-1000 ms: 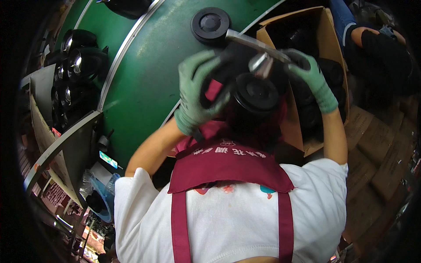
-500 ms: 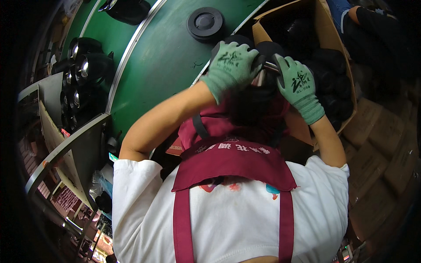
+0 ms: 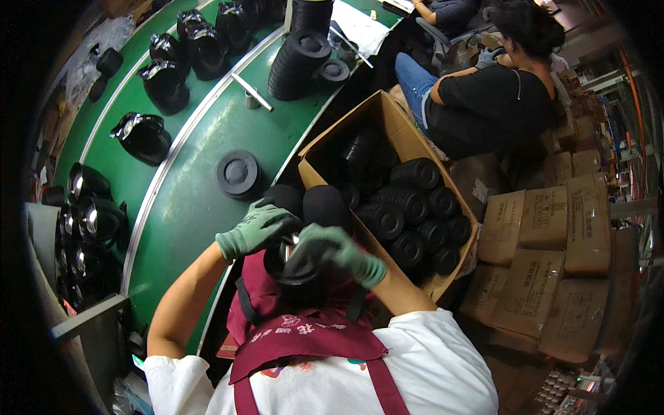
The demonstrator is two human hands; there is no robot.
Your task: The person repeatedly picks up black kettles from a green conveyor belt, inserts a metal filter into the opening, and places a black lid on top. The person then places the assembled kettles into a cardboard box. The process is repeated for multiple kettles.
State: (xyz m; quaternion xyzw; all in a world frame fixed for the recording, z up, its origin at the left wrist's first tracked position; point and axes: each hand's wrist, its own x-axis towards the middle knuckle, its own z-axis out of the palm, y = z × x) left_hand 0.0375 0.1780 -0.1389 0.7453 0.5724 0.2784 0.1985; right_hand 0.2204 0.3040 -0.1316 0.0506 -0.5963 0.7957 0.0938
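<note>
Black part [image 3: 289,279] (rounded) between both hands [image 3: 259,229].

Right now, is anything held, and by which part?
Cannot tell: the left hand and blurred right hand are at a black round part, hiding any grip.

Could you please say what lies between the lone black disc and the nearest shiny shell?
In the head view, a pale rail and green tabletop separate the disc from the shell.

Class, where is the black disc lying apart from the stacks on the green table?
In the head view, the disc lies left of centre on the green table, just beyond the left hand and left of the open box.
</note>
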